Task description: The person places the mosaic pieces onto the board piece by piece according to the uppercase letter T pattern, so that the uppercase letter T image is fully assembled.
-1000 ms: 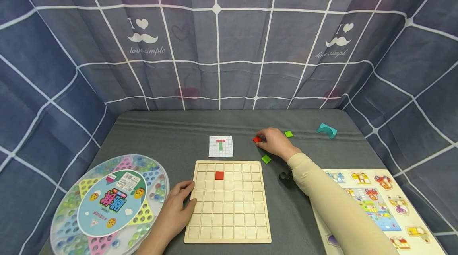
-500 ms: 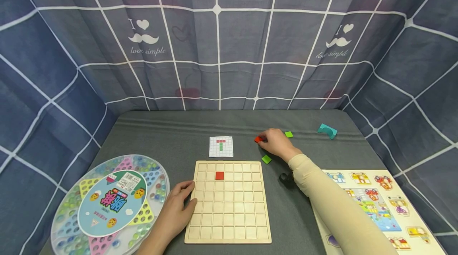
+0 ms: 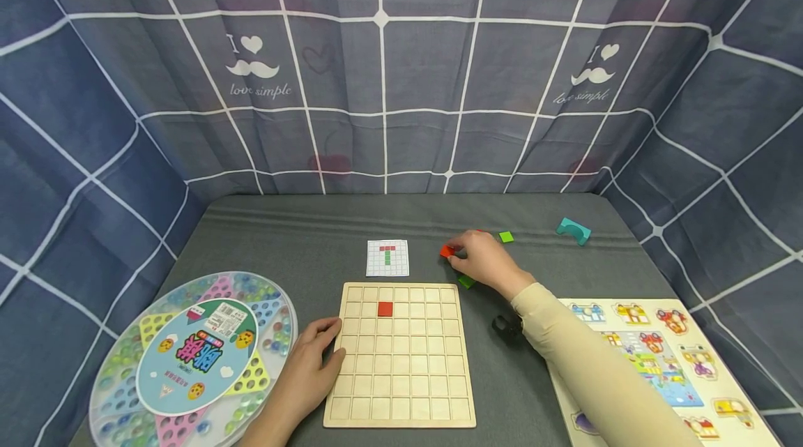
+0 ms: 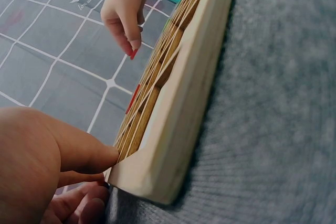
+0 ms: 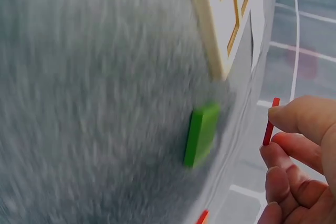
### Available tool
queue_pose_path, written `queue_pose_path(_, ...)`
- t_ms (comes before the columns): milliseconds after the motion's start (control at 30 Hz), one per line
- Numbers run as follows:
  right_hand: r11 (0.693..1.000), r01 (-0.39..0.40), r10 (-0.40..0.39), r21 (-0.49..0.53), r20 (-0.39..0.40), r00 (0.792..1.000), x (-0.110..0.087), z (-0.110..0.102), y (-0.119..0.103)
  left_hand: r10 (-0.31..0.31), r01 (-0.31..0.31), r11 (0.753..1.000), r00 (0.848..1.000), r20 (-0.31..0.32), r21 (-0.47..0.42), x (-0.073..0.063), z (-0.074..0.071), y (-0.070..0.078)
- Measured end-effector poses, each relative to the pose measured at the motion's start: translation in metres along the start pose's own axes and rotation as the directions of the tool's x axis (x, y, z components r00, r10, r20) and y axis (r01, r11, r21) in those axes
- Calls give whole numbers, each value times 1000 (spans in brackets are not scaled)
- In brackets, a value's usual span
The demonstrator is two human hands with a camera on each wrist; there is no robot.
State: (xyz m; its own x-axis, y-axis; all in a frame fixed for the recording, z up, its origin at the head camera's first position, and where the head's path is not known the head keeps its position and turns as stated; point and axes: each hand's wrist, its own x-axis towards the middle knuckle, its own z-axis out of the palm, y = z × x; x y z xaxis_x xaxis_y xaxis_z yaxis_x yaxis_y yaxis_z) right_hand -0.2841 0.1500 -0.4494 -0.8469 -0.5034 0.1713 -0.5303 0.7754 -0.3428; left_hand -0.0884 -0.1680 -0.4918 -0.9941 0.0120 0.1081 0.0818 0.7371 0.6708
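Note:
My right hand (image 3: pixel 488 260) pinches a small red square tile (image 3: pixel 447 251) between thumb and fingers, above the cloth right of the pattern card. In the right wrist view the tile (image 5: pixel 271 121) is seen edge-on between the fingertips. My left hand (image 3: pixel 314 356) rests against the left edge of a wooden grid board (image 3: pixel 401 370), thumb and fingertips touching the rim. One red tile (image 3: pixel 385 309) lies in a cell near the board's top. A green tile (image 3: pixel 466 282) lies partly covered by my right hand, and another green tile (image 3: pixel 506 237) is farther back.
Behind the board lies a white card (image 3: pixel 387 258) printed with a red-and-green T. At left is a round marble game box (image 3: pixel 285 314); at right, a picture puzzle board (image 3: pixel 702 391). A teal arched block (image 3: pixel 574 230) sits at the back right. Another red tile (image 5: pixel 202 217) shows partly.
My right hand has drawn slightly toward the board with the red tile, now overlapping the nearer green tile. A second red tile peeks out behind it. My left hand stays put.

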Motion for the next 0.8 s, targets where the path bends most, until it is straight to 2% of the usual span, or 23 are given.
queue_pose_path(333,994,104,-104,26,-14,995,-11,1,-33,2,-2,1000,1000,2,-3,0,-1,0)
queue_pose_path(533,990,139,-140,12,12,990,-18,5,-50,5,-5,1000,1000,-3,-5,0,-1,0)
queue_pose_path(800,973,228,-228,29,15,973,-23,17,-65,7,-7,1000,1000,-8,-5,0,0,0)
